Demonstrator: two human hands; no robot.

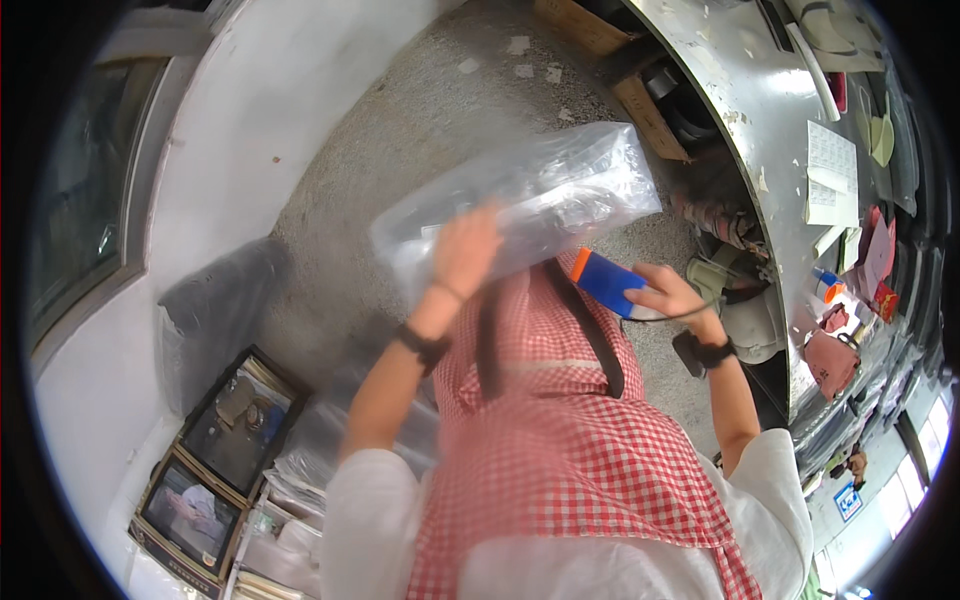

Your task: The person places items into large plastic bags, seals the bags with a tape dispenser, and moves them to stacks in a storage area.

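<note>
A long bundle in clear plastic wrap (560, 185) lies slantwise in front of me, shiny and bulging toward its right end. My left hand (467, 245) is over the near left part of the plastic, touching or just above it. Motion smears its fingers. To the right, my right hand (668, 295) grips a blue block-shaped handheld device with an orange end (608, 282). The orange end points toward the bundle, close to its near edge. A thin dark cord (665, 318) curves beneath this hand. The bundle's contents are hard to make out.
On the right a grey worktable (740, 90) holds papers (832, 175), pink pieces (832, 360) and other items. Boxes (650, 115) and bags sit under it. Left are a wall, a plastic-wrapped roll (215, 320) and open dark crates (235, 425).
</note>
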